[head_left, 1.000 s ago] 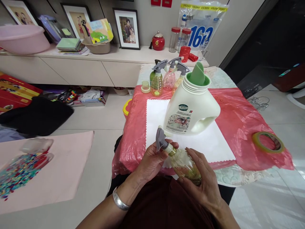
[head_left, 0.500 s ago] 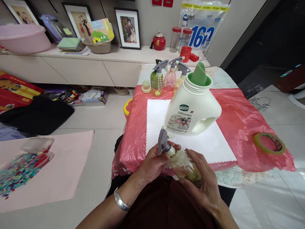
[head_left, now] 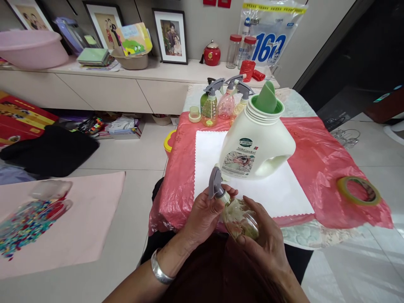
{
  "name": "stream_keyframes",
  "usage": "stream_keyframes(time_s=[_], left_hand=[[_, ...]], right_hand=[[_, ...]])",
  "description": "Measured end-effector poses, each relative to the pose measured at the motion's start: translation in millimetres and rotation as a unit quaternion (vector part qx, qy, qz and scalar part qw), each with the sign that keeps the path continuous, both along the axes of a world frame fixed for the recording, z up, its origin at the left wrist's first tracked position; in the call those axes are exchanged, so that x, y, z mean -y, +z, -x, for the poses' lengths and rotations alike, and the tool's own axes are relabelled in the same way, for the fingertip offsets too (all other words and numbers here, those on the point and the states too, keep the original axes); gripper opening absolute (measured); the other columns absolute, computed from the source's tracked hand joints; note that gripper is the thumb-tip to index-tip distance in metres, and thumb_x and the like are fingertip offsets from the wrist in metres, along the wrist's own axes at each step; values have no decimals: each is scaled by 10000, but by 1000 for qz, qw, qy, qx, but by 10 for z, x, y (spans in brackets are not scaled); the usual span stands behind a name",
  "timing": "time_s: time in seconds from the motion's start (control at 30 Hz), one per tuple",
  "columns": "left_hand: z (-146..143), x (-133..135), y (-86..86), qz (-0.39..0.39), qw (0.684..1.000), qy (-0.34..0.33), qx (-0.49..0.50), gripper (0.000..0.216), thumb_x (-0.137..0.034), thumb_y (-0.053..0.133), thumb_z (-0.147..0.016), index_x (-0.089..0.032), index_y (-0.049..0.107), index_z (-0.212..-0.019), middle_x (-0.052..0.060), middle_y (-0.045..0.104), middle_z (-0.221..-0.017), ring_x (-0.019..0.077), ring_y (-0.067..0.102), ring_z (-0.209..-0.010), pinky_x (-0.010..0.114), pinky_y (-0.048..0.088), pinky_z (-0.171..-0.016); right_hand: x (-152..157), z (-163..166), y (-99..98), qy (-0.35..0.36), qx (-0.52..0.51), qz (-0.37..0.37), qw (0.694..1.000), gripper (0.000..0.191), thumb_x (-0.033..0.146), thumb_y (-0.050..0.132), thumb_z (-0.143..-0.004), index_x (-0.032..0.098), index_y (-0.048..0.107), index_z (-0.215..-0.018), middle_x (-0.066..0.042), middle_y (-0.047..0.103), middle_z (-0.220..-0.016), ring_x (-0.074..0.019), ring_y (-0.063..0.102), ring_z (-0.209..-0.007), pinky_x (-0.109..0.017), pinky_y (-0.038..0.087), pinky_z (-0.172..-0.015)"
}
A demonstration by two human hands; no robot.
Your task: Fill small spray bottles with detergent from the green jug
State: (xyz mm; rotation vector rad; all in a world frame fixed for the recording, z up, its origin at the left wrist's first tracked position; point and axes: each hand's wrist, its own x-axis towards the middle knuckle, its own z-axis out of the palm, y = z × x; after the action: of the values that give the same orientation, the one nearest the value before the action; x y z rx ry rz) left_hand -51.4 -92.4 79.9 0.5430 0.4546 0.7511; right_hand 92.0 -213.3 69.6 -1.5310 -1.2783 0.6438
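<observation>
Tilted between my hands is a clear yellowish spray bottle [head_left: 240, 219] with a grey trigger head [head_left: 216, 183]. My left hand [head_left: 203, 216] is closed around its collar, just below the trigger. Wrapped round the lower body of the bottle, my right hand [head_left: 267, 242] grips it from the right. Just beyond stands a large cream detergent jug [head_left: 257, 143], with a green spout [head_left: 267, 99] in its open neck. Behind the jug are several more spray bottles, among them a yellow one [head_left: 209, 111] and a pink one [head_left: 226, 105]. A pale cap [head_left: 194, 113] sits left of them.
A white sheet [head_left: 206, 168] lies under the jug on red plastic [head_left: 176, 181] covering the table. A tape roll [head_left: 359, 190] rests at the right. On the floor at left, a pink mat [head_left: 91, 227] bears colourful small pieces [head_left: 27, 229].
The spray bottle has turned a little in my hands, and its base has shifted slightly left. My right hand has moved a bit with it; my left hand still holds the collar.
</observation>
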Motion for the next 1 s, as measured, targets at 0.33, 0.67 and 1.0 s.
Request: stream_keyframes(time_s=[0.33,0.67,1.0], left_hand=[[14,-34,-31,33,999,22,-31,450,-339,986,-586,-196,797,-969,24,744,-900,178,676,-867,378,499,-935],[32,-31,-3,12,1000,5,-21,407,-402,921,-691,-192,794,-1016,87,785,-1027,279,708,-1023,473,476,-1019],[1,-28,26,77,995,26,-55,463,-315,996,-565,-185,789,-958,35,764,-910,171,682,-888,318,500,-871]], right_hand=[[48,13,-32,-9,-124,53,991,665,480,770,-837,360,532,-1446,-63,588,-1407,-276,584,-1282,-403,550,-1021],[-61,83,80,-7,-264,41,964,627,454,812,-779,328,623,-1363,-62,657,-1330,-266,654,-1196,-360,585,-970],[-44,79,-14,-13,-224,53,973,648,454,812,-777,348,608,-1383,-53,644,-1348,-251,630,-1232,-341,555,-1011]])
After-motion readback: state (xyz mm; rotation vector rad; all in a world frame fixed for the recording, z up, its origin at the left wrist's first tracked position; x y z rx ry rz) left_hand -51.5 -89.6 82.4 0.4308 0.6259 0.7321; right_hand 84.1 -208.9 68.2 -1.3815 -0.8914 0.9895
